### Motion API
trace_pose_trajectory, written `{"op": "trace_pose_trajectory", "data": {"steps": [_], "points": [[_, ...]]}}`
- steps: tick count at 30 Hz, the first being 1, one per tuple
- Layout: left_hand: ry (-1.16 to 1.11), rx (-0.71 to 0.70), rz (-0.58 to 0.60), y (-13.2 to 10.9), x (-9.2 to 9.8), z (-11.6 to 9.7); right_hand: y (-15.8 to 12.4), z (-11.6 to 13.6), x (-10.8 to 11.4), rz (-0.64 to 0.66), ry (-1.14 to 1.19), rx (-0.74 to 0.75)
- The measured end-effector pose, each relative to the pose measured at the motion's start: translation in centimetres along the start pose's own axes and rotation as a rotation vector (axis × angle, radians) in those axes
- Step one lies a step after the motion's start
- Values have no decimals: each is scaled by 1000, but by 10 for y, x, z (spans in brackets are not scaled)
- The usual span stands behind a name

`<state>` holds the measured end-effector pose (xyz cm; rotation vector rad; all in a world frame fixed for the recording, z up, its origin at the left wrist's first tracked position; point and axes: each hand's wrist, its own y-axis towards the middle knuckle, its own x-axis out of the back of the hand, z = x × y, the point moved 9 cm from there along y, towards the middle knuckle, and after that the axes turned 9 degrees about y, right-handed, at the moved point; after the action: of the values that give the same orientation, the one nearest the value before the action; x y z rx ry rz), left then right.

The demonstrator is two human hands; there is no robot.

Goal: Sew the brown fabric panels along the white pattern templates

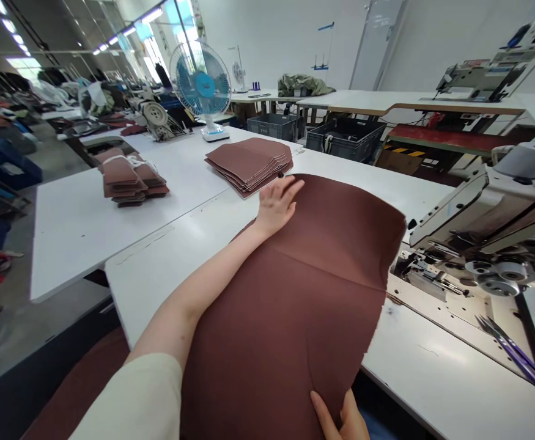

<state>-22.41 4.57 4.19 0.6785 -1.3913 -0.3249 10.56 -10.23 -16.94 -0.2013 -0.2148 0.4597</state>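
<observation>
A large brown fabric panel [285, 305] hangs over the near edge of the white table, its far end lying on the tabletop and curling up at the right. A seam or crease line crosses it. My left hand [276, 205] reaches over the panel to its far left edge, palm down, with the fingers spread. At the bottom, my right hand [343, 421] grips the panel's near right edge; part of the hand is out of frame. Just beyond my left hand lies a stack of brown cut pieces [253, 159].
To the right stands a sewing machine [491, 238], with purple-handled scissors [519, 354] on its bed. A tied bundle of brown pieces [129, 177] sits on the left table beside a blue fan [205, 88]. Dark crates [345, 139] stand behind the table.
</observation>
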Motion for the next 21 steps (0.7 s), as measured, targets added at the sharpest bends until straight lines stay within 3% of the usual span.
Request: {"op": "trace_pose_trajectory", "data": {"steps": [1,4,6,8,9,10,12,13,16,18,21], "points": [[49,82,12,-5,3,17,2,6,-7,42,-5,29],[151,294,315,-32,-17,75,1,35,-42,164,-106,202],[178,343,462,-56,-26,108,-9,62,-79,321,-229,374],[182,334,484,-78,-21,133,-28,89,-113,561,-317,555],[182,322,484,-89,-15,143,-36,103,-119,634,-332,635],[178,309,484,-102,-7,151,-37,118,-116,630,-340,697],[168,299,479,-127,14,166,-23,148,-83,379,-349,753],[170,311,468,-140,26,173,-16,160,-71,327,-377,767],[243,448,358,-177,74,199,10,191,-42,162,-450,774],[303,639,323,-207,102,219,32,203,-41,137,-467,724],[300,855,458,-253,122,234,69,213,-66,196,-541,653]]}}
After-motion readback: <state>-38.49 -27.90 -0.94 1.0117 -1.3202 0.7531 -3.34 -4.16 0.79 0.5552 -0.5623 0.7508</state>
